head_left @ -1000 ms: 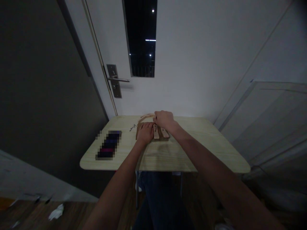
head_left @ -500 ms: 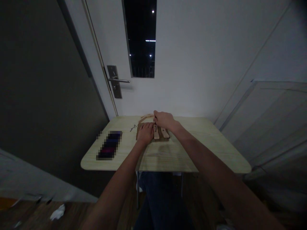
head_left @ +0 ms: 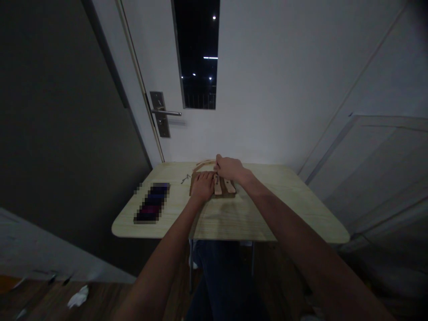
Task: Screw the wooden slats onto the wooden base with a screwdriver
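Observation:
A small brown bag-like piece [head_left: 225,195] lies on the table, with pale tan tabs [head_left: 217,185] on its front. A thin tan strap [head_left: 201,165] arcs behind it, running up to my right fingers. My left hand [head_left: 203,185] rests flat on the left part of the brown piece, fingers stretched out and pressing it down. Over its upper edge, my right hand [head_left: 229,168] is closed in a pinch. What sits between those fingertips is hidden; the strap's end is close to them. A few thin dark metal bits [head_left: 185,179] lie just left of the piece.
A pale wood-grain table [head_left: 294,214] stands against a white door with a metal lever handle [head_left: 170,113]. A pixelated dark slab [head_left: 152,203] lies at the table's left. A grey panel closes in the left side. Crumpled white paper [head_left: 79,297] is on the floor.
The view has shifted very slightly. My right hand has barely moved at the upper edge of the brown piece; my left hand stays in place on it.

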The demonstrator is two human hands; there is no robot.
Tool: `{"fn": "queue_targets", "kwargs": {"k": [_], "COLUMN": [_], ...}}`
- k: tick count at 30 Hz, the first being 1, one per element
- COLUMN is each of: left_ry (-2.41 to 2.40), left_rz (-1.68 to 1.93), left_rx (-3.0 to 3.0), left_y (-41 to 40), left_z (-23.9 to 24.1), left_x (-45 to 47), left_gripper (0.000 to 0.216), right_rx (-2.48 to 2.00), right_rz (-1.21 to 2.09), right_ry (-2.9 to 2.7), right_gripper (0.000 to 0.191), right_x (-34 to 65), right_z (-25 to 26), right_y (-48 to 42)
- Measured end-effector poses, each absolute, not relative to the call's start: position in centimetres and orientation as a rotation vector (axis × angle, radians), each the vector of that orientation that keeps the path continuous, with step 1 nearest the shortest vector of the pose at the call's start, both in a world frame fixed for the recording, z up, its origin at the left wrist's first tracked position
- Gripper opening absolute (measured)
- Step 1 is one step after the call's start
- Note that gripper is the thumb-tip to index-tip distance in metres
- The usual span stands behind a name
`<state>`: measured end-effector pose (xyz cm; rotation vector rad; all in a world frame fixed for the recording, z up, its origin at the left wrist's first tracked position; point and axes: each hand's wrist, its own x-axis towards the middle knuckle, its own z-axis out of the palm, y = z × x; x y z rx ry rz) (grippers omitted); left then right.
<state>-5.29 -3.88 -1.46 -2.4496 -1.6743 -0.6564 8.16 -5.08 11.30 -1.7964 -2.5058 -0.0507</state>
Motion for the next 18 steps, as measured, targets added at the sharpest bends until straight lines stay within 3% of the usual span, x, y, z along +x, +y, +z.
{"fn": "queue_targets", "kwargs": {"k": [18], "left_ry": [-1.682], "left_rz": [-0.651], "left_rx": [-2.466], "left_y": [-3.85], "left_z": [-1.36], "left_x": [-5.31], "left_gripper": [0.035], "right_rx": [-1.797], "right_rz": [0.009], "right_ry": [-2.436], "right_gripper": [0.034], "right_x": [8.18], "right_z": [10.76], "right_y": [-5.15]}}
